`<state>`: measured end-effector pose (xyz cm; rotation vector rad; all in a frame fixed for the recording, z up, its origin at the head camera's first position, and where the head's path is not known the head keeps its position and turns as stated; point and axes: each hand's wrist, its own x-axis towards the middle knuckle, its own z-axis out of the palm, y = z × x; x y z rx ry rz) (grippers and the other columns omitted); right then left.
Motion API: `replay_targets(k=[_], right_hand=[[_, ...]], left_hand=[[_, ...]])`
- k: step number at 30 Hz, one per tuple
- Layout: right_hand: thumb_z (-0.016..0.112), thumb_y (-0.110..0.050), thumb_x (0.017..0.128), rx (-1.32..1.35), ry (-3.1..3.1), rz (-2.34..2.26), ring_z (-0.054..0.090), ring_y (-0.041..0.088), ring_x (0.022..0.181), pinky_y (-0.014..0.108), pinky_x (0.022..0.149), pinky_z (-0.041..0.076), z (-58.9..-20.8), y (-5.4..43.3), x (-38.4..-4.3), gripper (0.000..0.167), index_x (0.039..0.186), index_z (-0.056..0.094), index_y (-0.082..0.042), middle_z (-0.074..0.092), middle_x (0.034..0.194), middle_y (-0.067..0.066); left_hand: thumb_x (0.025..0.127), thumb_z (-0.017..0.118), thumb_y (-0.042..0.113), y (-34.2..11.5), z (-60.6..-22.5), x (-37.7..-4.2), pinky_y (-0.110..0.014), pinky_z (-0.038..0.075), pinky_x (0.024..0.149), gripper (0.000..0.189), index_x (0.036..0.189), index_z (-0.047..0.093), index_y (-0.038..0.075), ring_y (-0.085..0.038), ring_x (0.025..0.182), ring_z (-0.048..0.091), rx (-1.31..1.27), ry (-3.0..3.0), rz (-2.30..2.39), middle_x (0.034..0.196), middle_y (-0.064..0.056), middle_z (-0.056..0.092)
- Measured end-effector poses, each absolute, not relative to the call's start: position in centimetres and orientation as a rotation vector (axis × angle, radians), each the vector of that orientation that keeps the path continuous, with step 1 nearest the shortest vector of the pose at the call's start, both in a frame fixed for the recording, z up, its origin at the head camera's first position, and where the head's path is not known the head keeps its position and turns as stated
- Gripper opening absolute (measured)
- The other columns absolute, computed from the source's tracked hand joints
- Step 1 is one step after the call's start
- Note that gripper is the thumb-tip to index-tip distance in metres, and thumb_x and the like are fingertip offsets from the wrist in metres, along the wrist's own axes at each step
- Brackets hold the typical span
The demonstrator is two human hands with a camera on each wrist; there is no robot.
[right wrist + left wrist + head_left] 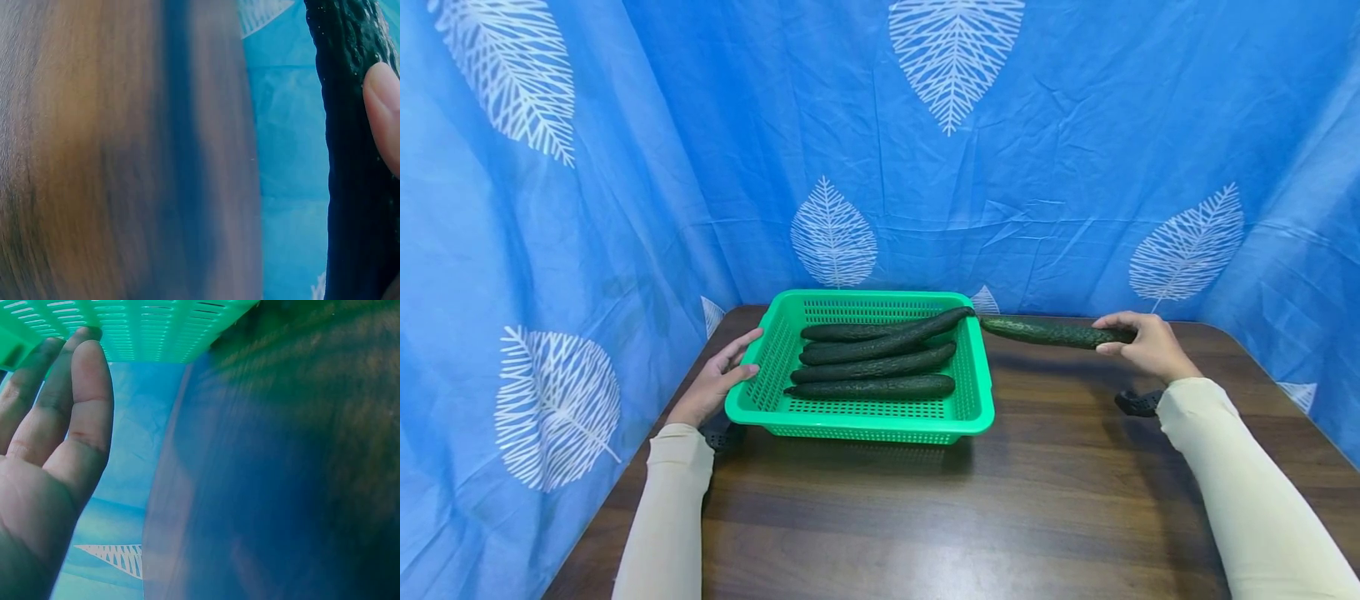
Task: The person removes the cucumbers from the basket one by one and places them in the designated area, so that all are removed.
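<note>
My right hand [1152, 348] grips a dark green cucumber [1048, 332] near its right end. The cucumber lies level above the table, its left tip close to the right rim of a green plastic basket [865, 435]. In the right wrist view the thumb presses along the dark, bumpy cucumber [353, 156]. My left hand [715, 385] touches the basket's left side, thumb at the rim. Its fingers [87, 394] look fairly straight against the slotted wall in the left wrist view. Inside the basket lie several cucumbers [872, 387], one slanting up to the right corner.
The basket stands on a brown wooden table [880, 517]. Blue curtains [1060, 167] with white leaf prints hang behind and on both sides. Beneath the right wrist is a small black object [1138, 403]; another dark one [718, 437] shows by the left wrist.
</note>
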<state>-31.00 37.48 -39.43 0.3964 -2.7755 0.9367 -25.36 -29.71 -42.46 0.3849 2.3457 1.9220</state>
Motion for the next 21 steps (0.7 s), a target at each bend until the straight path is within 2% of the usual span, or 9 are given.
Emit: replay_targets(k=[2, 4, 6, 8, 11, 13, 15, 19, 21], right_hand=[[0.082, 0.0, 0.095, 0.403, -2.787, 0.943, 0.066, 0.046, 0.11, 0.041, 0.082, 0.058, -39.9, 37.4, -31.2, 0.035, 0.126, 0.072, 0.011, 0.067, 0.128, 0.038], [0.081, 0.001, 0.095, 0.407, -2.799, 0.953, 0.064, 0.053, 0.113, 0.058, 0.087, 0.057, -40.2, 37.3, -31.5, 0.034, 0.126, 0.072, 0.012, 0.066, 0.129, 0.038], [0.08, 0.002, 0.095, 0.41, -2.818, 0.968, 0.061, 0.056, 0.118, 0.069, 0.092, 0.053, -40.6, 37.2, -31.7, 0.035, 0.127, 0.071, 0.012, 0.065, 0.131, 0.039], [0.08, 0.003, 0.095, 0.418, -2.837, 0.978, 0.058, 0.058, 0.122, 0.074, 0.096, 0.049, -40.8, 37.1, -32.0, 0.035, 0.127, 0.07, 0.013, 0.063, 0.133, 0.041], [0.079, 0.004, 0.094, 0.429, -2.858, 0.986, 0.055, 0.06, 0.126, 0.075, 0.098, 0.048, -41.2, 36.8, -32.3, 0.034, 0.127, 0.07, 0.013, 0.062, 0.134, 0.041], [0.079, 0.005, 0.094, 0.433, -2.868, 0.993, 0.054, 0.06, 0.127, 0.075, 0.099, 0.047, -41.5, 36.6, -32.4, 0.033, 0.126, 0.071, 0.013, 0.062, 0.134, 0.041], [0.079, 0.005, 0.094, 0.434, -2.876, 1.006, 0.054, 0.06, 0.128, 0.075, 0.1, 0.047, -41.8, 36.5, -32.6, 0.033, 0.125, 0.071, 0.012, 0.063, 0.134, 0.04], [0.079, 0.006, 0.093, 0.436, -2.883, 1.036, 0.054, 0.059, 0.128, 0.074, 0.102, 0.046, -42.3, 36.4, -33.0, 0.033, 0.125, 0.071, 0.012, 0.063, 0.133, 0.039], [0.079, 0.007, 0.093, 0.436, -2.883, 1.038, 0.055, 0.058, 0.127, 0.073, 0.103, 0.046, -42.5, 36.4, -33.2, 0.034, 0.125, 0.071, 0.012, 0.063, 0.133, 0.039]], left_hand=[[0.113, 0.055, 0.012, -29.7, -42.4, -25.3, -0.019, 0.05, 0.098, 0.067, 0.172, 0.023, 0.002, 0.003, 0.124, 0.054, 0.387, 2.351, 1.915, 0.16, -0.003, 0.044], [0.113, 0.054, 0.012, -29.7, -42.4, -25.3, -0.018, 0.049, 0.098, 0.067, 0.172, 0.022, 0.002, 0.004, 0.126, 0.052, 0.393, 2.354, 1.909, 0.167, -0.014, 0.037], [0.113, 0.054, 0.013, -29.7, -42.4, -25.3, -0.017, 0.048, 0.099, 0.068, 0.172, 0.022, 0.002, 0.006, 0.128, 0.049, 0.393, 2.354, 1.904, 0.173, -0.021, 0.028], [0.113, 0.053, 0.013, -29.7, -42.3, -25.3, -0.016, 0.047, 0.1, 0.068, 0.172, 0.021, 0.002, 0.007, 0.13, 0.046, 0.392, 2.355, 1.901, 0.175, -0.024, 0.021], [0.113, 0.053, 0.012, -29.6, -42.3, -25.2, -0.016, 0.047, 0.1, 0.068, 0.172, 0.021, 0.002, 0.006, 0.129, 0.047, 0.383, 2.353, 1.902, 0.175, -0.025, 0.021], [0.113, 0.053, 0.012, -29.6, -42.3, -25.2, -0.017, 0.048, 0.099, 0.068, 0.172, 0.021, 0.002, 0.005, 0.128, 0.049, 0.383, 2.35, 1.906, 0.173, -0.022, 0.026], [0.113, 0.054, 0.012, -29.7, -42.4, -25.2, -0.018, 0.049, 0.098, 0.068, 0.172, 0.022, 0.002, 0.005, 0.126, 0.052, 0.384, 2.344, 1.916, 0.168, -0.013, 0.036], [0.113, 0.054, 0.011, -29.8, -42.5, -25.3, -0.02, 0.053, 0.095, 0.067, 0.172, 0.024, 0.002, 0.002, 0.12, 0.059, 0.401, 2.308, 1.956, 0.148, 0.009, 0.054], [0.113, 0.054, 0.009, -29.8, -42.5, -25.3, -0.021, 0.055, 0.093, 0.067, 0.172, 0.024, 0.001, 0.0, 0.115, 0.062, 0.413, 2.288, 1.977, 0.138, 0.015, 0.059]])
